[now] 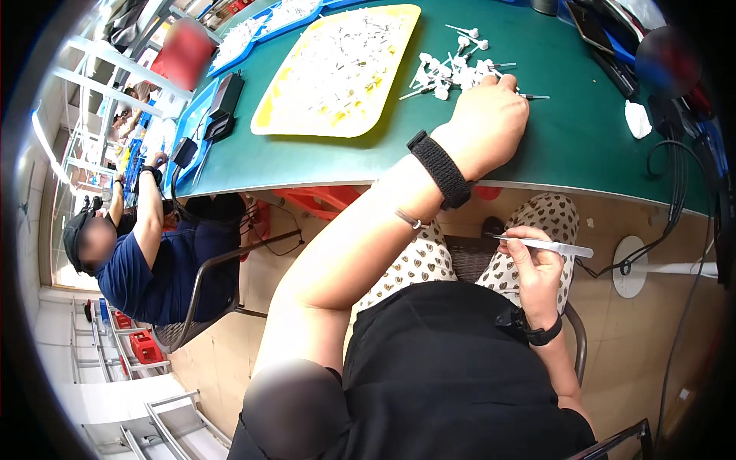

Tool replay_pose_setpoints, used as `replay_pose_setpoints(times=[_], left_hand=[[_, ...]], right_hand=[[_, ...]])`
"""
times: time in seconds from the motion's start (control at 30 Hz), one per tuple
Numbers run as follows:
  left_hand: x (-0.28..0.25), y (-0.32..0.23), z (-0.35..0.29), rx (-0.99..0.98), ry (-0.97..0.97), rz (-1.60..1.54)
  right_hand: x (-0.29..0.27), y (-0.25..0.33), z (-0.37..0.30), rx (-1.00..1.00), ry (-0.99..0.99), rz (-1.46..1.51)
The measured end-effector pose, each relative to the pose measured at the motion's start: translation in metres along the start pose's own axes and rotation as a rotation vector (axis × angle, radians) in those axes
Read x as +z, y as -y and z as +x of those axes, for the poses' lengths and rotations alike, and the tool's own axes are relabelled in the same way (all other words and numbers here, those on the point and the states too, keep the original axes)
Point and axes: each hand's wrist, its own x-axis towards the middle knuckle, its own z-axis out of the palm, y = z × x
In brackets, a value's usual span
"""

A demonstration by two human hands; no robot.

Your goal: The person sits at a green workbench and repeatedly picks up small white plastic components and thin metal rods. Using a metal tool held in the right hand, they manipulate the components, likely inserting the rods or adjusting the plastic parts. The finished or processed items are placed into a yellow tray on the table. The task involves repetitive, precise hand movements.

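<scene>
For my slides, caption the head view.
Left hand at small white stemmed pieces on a green table; right hand holds a slim pale tweezer-like tool.

The person wears a black top (452, 368) and pale trousers (548, 218) scattered with brown hearts. By the left hand (488, 126) sit a wide, textured black strap (441, 165) and a thin bracelet (409, 219); by the right hand (539, 280), a narrower black band (546, 335) with a boxy dark piece (509, 319).

Green table (583, 142), yellow tray (307, 127), white pieces (464, 75), pale grey tool (563, 248), heart-patterned cream trousers (550, 216)
</scene>
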Motion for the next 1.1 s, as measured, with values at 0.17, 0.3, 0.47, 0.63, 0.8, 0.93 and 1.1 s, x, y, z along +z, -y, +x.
replay_pose_setpoints(times=[0.17,0.3,0.47,0.63,0.8,0.93,1.1], left_hand=[[-0.001,0.002,0.003,-0.044,-0.066,-0.142],[-0.001,0.014,0.010,-0.081,-0.440,-0.383],[-0.017,0.030,0.002,-0.403,-0.538,-0.869],[-0.036,0.010,-0.048,-0.453,-0.524,-1.119],[-0.023,-0.039,-0.132,-0.392,-0.275,-1.181],[0.010,-0.060,-0.175,-0.523,-0.128,-1.261],[0.043,-0.068,-0.199,-0.659,-0.088,-1.438]], right_hand=[[0.002,0.001,-0.001,0.000,0.001,-0.009],[0.003,-0.001,-0.002,-0.018,0.006,-0.013],[0.004,-0.001,-0.005,-0.024,0.031,-0.042],[0.005,-0.003,-0.003,-0.067,0.031,-0.033],[0.003,0.001,-0.004,-0.006,0.012,0.057],[0.004,0.003,-0.002,-0.083,0.063,0.142],[0.013,0.006,-0.006,-0.060,0.102,0.047]])
